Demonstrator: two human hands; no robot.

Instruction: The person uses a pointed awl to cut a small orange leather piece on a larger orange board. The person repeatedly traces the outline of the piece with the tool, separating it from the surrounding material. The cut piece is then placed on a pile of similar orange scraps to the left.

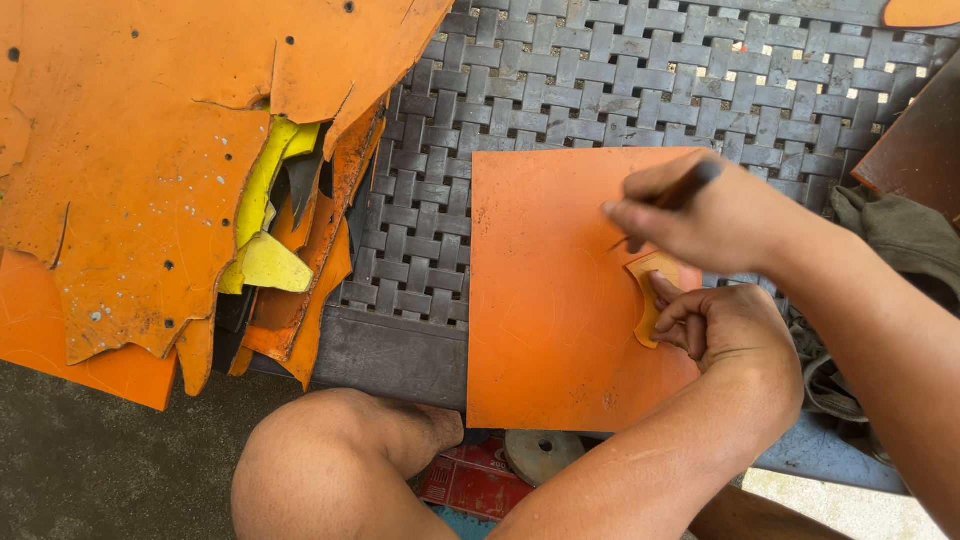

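Lying flat on a grey woven plastic table [620, 90], the orange leather sheet [550, 300] looks thin, light and flexible, probably best lifted by an edge or pinned flat under a palm. The left hand [725, 325], fingers curled, presses a small tan curved template [650, 295] onto the sheet's right side. The right hand [700, 215] pinches a dark pen [690, 185], tip at the template's edge. Ragged orange hides [130, 180] and yellow scraps [265, 230] lie well apart, to the left.
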